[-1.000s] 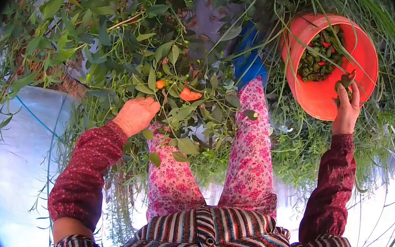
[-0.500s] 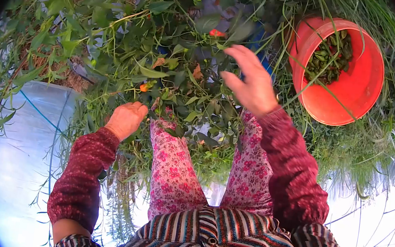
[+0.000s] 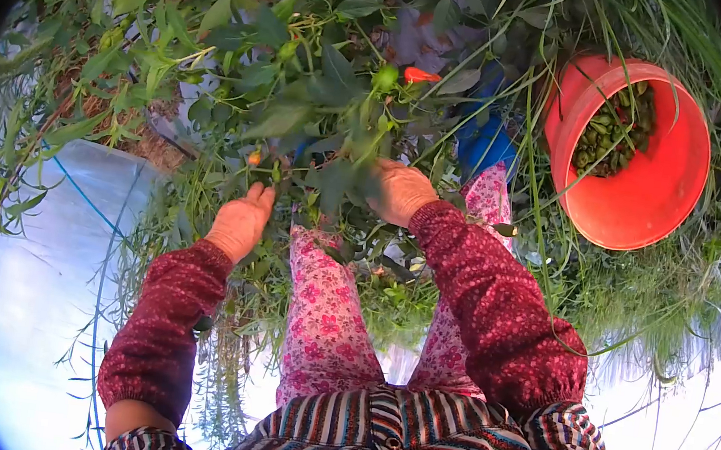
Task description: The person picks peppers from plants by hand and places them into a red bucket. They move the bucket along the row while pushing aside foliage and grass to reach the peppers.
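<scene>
My left hand is at the left side of a leafy pepper plant, its visible fingers stretched up into the stems. Just above those fingertips hangs a small orange pepper, apart from them. My right hand reaches into the foliage in the middle; blurred leaves cover its fingers, so any hold is hidden. Farther up the plant a red pepper shows beside a round green one.
A red bucket lies tipped toward me at the upper right, with several small green peppers inside. Long grass blades hang around it. Pale plastic sheeting covers the ground at left, crossed by a blue cord.
My right hand has come down and left from above the plant into the leaves. My left hand has shifted slightly, its fingers now straighter. The bucket appears a little lower in view.
</scene>
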The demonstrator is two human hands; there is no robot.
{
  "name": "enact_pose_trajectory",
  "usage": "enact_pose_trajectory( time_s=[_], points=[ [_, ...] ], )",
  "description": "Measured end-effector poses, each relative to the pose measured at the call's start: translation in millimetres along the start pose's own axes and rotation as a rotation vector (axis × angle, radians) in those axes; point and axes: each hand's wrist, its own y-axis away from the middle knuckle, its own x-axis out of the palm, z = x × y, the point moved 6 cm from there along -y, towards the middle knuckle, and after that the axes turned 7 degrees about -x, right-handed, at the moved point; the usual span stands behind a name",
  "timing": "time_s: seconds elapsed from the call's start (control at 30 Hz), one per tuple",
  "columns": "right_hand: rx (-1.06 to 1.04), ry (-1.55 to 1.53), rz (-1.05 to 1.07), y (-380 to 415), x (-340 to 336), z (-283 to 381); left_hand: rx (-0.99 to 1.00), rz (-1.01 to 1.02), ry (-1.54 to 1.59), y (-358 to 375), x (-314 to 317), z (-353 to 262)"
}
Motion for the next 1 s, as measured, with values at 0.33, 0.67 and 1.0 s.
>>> enact_pose_trajectory(
  time_s=[0.33, 0.67, 1.0],
  points=[
    [0.062, -0.044, -0.089, 11.5, -21.0, 0.7, -0.415, -0.457, 0.863, -77.3, -69.9, 13.0],
    [0.160, -1.078, -0.522, -9.8, -79.8, -22.6, -0.221, -0.590, 0.884, -113.7, -99.1, -56.7],
    [0.058, -1.608, -0.593, -20.7, -88.2, -26.1, -0.293, -0.617, 0.958, -71.0, -68.7, -95.7]
  ],
)
